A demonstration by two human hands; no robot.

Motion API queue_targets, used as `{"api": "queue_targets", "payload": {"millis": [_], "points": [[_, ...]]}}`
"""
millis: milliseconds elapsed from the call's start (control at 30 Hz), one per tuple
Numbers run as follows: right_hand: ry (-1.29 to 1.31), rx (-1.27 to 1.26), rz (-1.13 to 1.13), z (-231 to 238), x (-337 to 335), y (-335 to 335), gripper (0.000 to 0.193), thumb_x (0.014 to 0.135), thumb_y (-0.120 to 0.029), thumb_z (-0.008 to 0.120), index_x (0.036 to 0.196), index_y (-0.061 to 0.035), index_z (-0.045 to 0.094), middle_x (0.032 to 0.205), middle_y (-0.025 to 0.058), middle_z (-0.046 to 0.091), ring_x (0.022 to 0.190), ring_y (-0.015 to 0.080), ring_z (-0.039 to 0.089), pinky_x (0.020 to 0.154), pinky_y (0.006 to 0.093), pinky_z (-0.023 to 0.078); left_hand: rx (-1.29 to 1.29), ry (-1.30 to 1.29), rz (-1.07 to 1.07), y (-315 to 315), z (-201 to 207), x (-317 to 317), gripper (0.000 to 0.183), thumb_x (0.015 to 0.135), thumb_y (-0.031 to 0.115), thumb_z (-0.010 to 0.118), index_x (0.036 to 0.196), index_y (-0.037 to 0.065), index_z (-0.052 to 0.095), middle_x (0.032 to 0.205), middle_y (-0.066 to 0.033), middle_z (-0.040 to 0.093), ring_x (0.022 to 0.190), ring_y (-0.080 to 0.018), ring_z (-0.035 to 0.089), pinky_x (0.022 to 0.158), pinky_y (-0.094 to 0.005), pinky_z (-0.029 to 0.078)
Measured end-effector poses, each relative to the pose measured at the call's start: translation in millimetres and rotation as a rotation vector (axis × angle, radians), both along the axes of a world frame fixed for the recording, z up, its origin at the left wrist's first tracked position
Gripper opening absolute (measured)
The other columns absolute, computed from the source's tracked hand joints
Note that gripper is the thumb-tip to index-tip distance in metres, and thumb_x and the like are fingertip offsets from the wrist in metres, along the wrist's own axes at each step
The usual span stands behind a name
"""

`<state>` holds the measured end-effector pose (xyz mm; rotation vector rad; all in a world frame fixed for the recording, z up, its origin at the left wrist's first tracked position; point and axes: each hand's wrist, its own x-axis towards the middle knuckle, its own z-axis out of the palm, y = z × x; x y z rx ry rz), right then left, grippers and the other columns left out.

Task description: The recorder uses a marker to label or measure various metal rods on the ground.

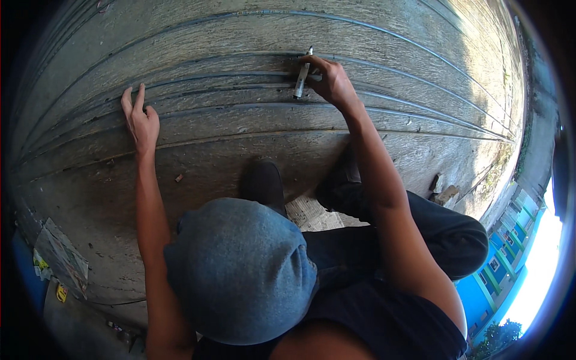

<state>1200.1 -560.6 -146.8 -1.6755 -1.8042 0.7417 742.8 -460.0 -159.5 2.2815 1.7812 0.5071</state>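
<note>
Several long, thin metal rods (240,107) run across the rough concrete floor, bowed by the lens. At the far left my left hand (141,123) rests over the rods with its fingers stretched out and apart. It does not grip anything. Farther right, my right hand (332,85) is closed around a slim whitish marker pen (302,79). The pen has a dark end at its far side and lies over the middle rods. My right palm hides part of the rods beneath it.
My shoes (263,183) and bent knee are just behind the nearest rod. A crumpled sheet (60,258) and a small yellow wrapper (61,292) lie at the left. Broken rubble (445,195) sits to the right, with a blue-green building (501,252) beyond.
</note>
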Motion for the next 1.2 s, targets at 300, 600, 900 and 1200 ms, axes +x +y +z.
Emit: {"api": "queue_targets", "payload": {"millis": [300,600,900,1200], "points": [[-0.163,0.331,0.05,-14.4,-50.9,28.6,0.036,0.078,-0.003,0.068,0.114,-0.0085,0.068,0.089,0.0102,0.072,0.088,0.0306,0.068,0.075,0.0417,0.057,0.077,-0.152,0.061,-11.2,0.0,5.2,0.064,0.085,-0.01,0.051,0.145,0.01,0.057,0.146,-0.0205,0.048,0.138,-0.0372,0.047,0.11,-0.0441,0.04],[0.185,0.493,-0.053,30.6,-158.6,89.9,0.032,0.078,-0.01,0.071,0.11,-0.009,0.066,0.087,0.0123,0.069,0.086,0.0331,0.067,0.078,0.0435,0.055,0.111,-0.17,0.091,-6.6,-19.9,11.2,0.059,0.085,-0.005,0.051,0.142,0.006,0.059,0.154,-0.0219,0.045,0.142,-0.042,0.043,0.114,-0.0472,0.038],[-0.103,0.118,-0.937,-2.8,5.1,-39.5,0.042,0.073,0.002,0.068,0.114,-0.0078,0.067,0.096,0.0193,0.073,0.09,0.0378,0.071,0.084,0.0448,0.054,0.161,-0.143,0.122,-7.5,-24.3,12.4,0.056,0.084,-0.005,0.05,0.137,0.005,0.063,0.153,-0.0209,0.047,0.14,-0.0414,0.045,0.112,-0.0471,0.04],[0.025,0.097,-0.934,-26.4,6.0,-32.6,0.034,0.077,-0.004,0.072,0.11,-0.0102,0.072,0.095,0.0172,0.074,0.093,0.0354,0.073,0.085,0.0402,0.054,0.249,-0.068,0.141,-0.1,-41.6,7.3,0.056,0.084,0.001,0.052,0.14,0.001,0.059,0.152,-0.0208,0.05,0.14,-0.0398,0.047,0.116,-0.0482,0.036]]}}
